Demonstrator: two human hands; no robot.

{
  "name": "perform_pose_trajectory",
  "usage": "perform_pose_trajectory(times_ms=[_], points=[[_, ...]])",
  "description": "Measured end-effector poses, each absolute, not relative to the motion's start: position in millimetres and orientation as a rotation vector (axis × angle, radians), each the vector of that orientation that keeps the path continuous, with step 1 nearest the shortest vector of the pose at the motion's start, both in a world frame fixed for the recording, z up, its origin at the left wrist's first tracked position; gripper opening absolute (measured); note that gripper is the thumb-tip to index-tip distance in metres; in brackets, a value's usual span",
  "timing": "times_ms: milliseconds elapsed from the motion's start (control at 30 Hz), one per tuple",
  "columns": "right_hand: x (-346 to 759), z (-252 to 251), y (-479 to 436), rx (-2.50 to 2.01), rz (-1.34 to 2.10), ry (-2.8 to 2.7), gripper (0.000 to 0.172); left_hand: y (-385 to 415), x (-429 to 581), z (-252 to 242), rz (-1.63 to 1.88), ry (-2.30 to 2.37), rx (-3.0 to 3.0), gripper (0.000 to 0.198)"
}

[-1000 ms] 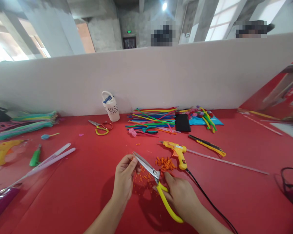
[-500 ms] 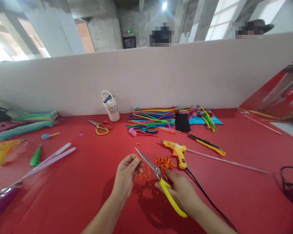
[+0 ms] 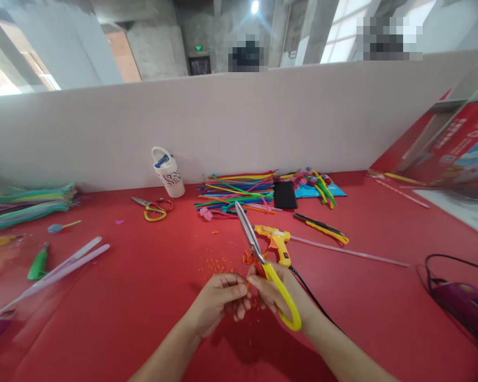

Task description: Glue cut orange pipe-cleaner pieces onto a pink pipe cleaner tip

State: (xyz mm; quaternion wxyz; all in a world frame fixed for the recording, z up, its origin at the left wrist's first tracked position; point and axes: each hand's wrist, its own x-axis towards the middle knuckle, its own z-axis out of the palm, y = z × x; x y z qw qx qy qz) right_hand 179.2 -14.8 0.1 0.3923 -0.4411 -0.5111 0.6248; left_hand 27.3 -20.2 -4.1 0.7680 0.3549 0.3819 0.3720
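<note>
1. A red bench [image 3: 143,276] fills the near part of the scene and carries the tools and scraps.
2. A white partition [image 3: 322,116] runs along the far edge.
3. Against it, at far centre, lies a loose bundle of coloured fuzzy stems [image 3: 239,191].
4. The left hand [image 3: 223,297] is at near centre, its thumb and fingers together on a small orange piece.
5. The right hand [image 3: 271,292] is just to its right, fingers clamped around the scissors' handle; its fingertips come close to the left hand's, and whether they also touch the orange piece I cannot tell.
6. The yellow-handled scissors [image 3: 256,246] tilt up from the right hand, blades pointing far and slightly left.
7. The yellow glue gun [image 3: 276,241] lies on the bench just right of the blades, beyond the right hand.
8. A heap of orange bits [image 3: 247,257] sits left of the glue gun, partly hidden by the scissors.
9. The small orange piece [image 3: 248,286] is at the left fingertips, between the two hands.
10. Orange crumbs [image 3: 219,265] lie scattered beyond the left hand.
</note>
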Motion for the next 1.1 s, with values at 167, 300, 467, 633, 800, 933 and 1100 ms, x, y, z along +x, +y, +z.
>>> perform_pose_trajectory(times_ms=[167, 300, 467, 633, 800, 933, 1100], points=[[178.4, 5.0, -14.7, -1.240, 1.470, -1.406, 0.024, -17.8, 27.3, -2.7, 0.840, 0.867, 0.836, 0.018], [176.5, 4.7, -14.1, -1.280, 1.425, -1.448, 0.022, -15.9, 26.9, -2.8, 0.856, 0.889, 0.884, 0.019], [174.2, 3.9, -14.8, -1.312, 1.404, -1.486, 0.023, -16.3, 27.1, -6.5, 0.829, 0.920, 0.902, 0.011], [177.3, 3.5, -12.5, -1.310, 1.374, -1.512, 0.025, -16.5, 27.4, -4.4, 0.879, 0.946, 0.879, 0.012], [188.5, -0.9, -12.5, -1.421, 0.992, -1.785, 0.030, -11.2, 21.9, -3.1, 1.111, 0.992, 0.748, 0.013], [190.4, -3.6, -17.5, -1.617, 0.640, -2.124, 0.025, -5.2, 14.5, -3.4, 1.286, 1.031, 0.652, 0.015], [184.5, -10.4, -21.5, -1.667, 0.366, -2.336, 0.028, -3.8, 11.1, -0.6, 1.412, 1.022, 0.617, 0.014]])
